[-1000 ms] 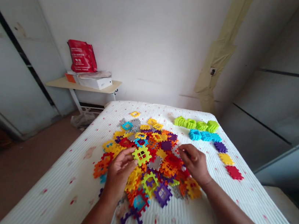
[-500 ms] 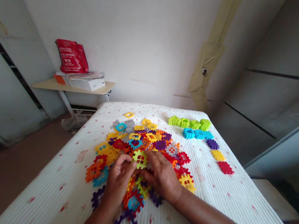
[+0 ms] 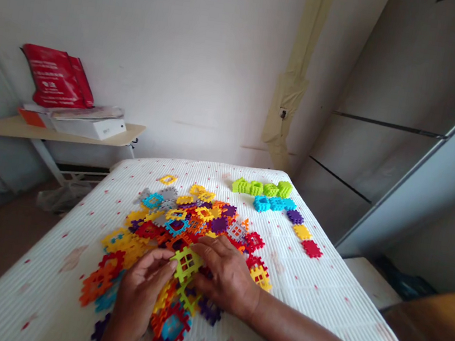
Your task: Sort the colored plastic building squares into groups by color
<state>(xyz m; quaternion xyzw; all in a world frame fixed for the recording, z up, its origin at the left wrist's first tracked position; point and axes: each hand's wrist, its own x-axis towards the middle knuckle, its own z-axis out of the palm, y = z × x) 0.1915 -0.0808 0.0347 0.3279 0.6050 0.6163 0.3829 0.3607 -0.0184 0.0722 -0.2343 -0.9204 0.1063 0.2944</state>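
Note:
A lime-green window-shaped plastic building tile (image 3: 187, 263) with notched edges is tilted between my two hands, just over the pile. My left hand (image 3: 144, 280) pinches its left corner between thumb and fingers. On the other side, the fingers and thumb of my right hand (image 3: 225, 274) close on its right edge and cover part of it. Beneath lies a mixed heap of notched tiles: a purple solid tile (image 3: 218, 225), a grey window tile (image 3: 236, 230), an orange tile (image 3: 96, 283) and many others. Another lime-green tile (image 3: 188, 297) lies right below the held one.
At the table's right side are stacked lime-green tiles (image 3: 265, 189), blue tiles (image 3: 274, 203), then a purple tile (image 3: 295, 216), a yellow tile (image 3: 302, 232) and a red tile (image 3: 312, 248). A side table (image 3: 0, 126) carries a red bag (image 3: 60, 79). Grey cabinets (image 3: 366, 150) stand at right.
The view has turned to the right, so the table and hands appear further left. The lime-green tile has gone from upright-facing to tilted, still between both hands.

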